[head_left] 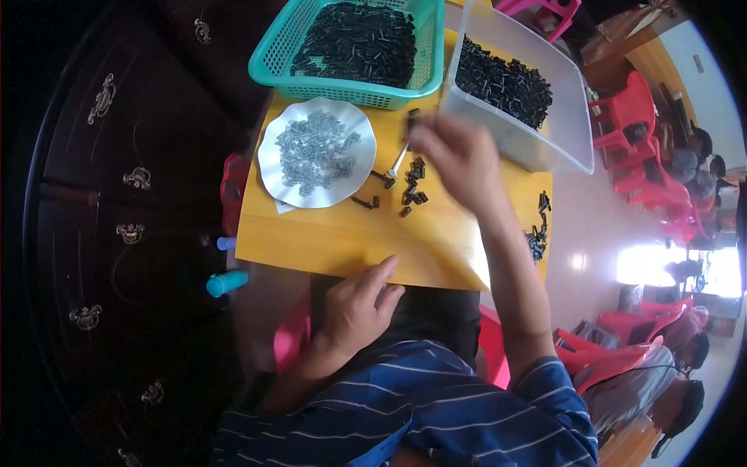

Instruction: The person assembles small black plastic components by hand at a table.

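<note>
Yellow table (311, 237): bare strip runs along the near edge; green basket (334, 92) and clear bin (545, 148) block the far side, white plate (269, 156) the left, loose black pieces (415, 180) the middle and right.

The left forearm (307, 373) comes in from seven o'clock and slants toward one o'clock. Its wrist is only slightly bent, and the left hand (359, 307) lies just below centre, near six o'clock, back upward, loosely spread, with a gap between thumb and forefinger. The bare right forearm (517, 272) rises from four o'clock, aimed at eleven. The right hand (459, 156) is raised between one and two o'clock, its bent fingers turned toward nine, their tips too blurred to make out.
</note>
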`<state>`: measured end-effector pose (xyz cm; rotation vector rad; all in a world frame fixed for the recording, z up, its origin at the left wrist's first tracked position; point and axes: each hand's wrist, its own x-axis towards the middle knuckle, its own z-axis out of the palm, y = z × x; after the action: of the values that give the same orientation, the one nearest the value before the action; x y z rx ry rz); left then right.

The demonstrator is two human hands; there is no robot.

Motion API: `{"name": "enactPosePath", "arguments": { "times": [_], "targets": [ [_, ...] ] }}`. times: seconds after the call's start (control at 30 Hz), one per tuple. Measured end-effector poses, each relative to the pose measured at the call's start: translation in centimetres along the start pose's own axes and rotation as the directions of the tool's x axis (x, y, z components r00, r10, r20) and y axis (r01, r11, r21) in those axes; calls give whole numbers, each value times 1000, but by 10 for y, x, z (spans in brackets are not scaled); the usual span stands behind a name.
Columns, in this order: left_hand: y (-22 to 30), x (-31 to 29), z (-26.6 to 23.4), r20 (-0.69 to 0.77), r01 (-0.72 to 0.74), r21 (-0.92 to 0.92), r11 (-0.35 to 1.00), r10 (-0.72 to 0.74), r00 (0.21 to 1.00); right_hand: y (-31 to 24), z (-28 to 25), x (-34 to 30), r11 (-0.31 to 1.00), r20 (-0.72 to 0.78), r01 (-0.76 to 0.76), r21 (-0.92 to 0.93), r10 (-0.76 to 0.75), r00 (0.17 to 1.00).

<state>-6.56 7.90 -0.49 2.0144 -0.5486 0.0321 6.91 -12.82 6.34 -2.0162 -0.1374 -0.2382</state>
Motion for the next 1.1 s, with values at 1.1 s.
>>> {"name": "enactPosePath", "arguments": {
  "times": [1.1],
  "targets": [
    [3,0,1,71,-42,2,999,42,997,101,-31,-79,679,-230,-195,-708,40,972]
  ]
}}
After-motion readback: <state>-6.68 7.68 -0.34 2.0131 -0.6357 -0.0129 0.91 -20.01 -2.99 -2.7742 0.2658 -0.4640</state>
